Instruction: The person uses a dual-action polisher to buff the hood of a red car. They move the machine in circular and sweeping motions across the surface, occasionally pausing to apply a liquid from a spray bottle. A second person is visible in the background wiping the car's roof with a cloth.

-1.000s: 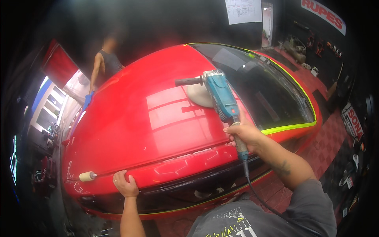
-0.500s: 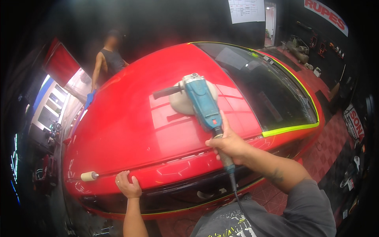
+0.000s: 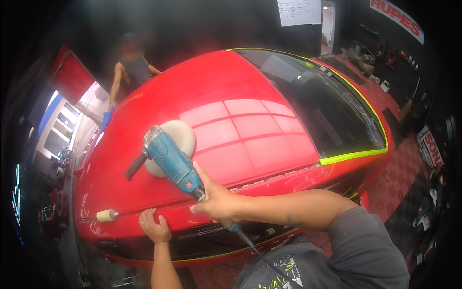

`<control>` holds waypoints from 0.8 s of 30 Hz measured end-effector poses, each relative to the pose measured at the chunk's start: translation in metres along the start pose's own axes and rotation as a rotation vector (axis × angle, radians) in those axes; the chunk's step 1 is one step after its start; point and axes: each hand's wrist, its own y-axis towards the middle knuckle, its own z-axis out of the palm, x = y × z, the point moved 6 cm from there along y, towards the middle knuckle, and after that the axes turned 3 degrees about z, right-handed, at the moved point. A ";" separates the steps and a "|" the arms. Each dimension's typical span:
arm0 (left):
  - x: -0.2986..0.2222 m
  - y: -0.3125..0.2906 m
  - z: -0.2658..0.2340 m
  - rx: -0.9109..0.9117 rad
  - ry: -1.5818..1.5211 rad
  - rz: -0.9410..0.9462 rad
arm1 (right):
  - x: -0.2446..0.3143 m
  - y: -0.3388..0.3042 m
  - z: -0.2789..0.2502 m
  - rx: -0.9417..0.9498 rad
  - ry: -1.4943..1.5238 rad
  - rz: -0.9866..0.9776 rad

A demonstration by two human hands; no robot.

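Note:
My right hand (image 3: 219, 200) is wrapped round the rear grip of a teal car polisher (image 3: 171, 159), the forefinger stretched along its body. The polisher's pale round pad (image 3: 183, 137) lies against the glossy red roof (image 3: 236, 168) of a car. A dark side handle (image 3: 135, 167) sticks out to the left with no hand on it. My left hand (image 3: 155, 225) rests on the roof's near edge, fingers spread and holding nothing. Just left of it lies a small cream-coloured roller-shaped piece (image 3: 107, 215). The power cord (image 3: 257, 248) runs down from the polisher past my shirt.
Yellow-green masking tape (image 3: 353, 155) borders the dark windscreen-like glass (image 3: 317, 106) on the right. Across the car stands another person (image 3: 132, 70), one hand at a blue cloth (image 3: 107, 118). Tools hang along the dark right wall; red checkered tiles (image 3: 385, 188) cover the floor.
The polisher and my right hand have swept left across the roof, baring the window-like reflection where the pad was. My left hand stays nearly in place.

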 end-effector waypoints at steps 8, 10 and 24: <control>0.005 -0.003 -0.003 -0.006 0.003 0.000 | -0.020 -0.072 -0.049 -0.109 0.051 0.076; 0.002 -0.001 0.000 -0.004 -0.011 -0.003 | -0.031 -0.104 -0.075 -0.207 0.094 0.091; 0.000 0.002 -0.004 -0.018 0.022 -0.023 | -0.062 -0.176 -0.141 -0.573 0.302 -0.045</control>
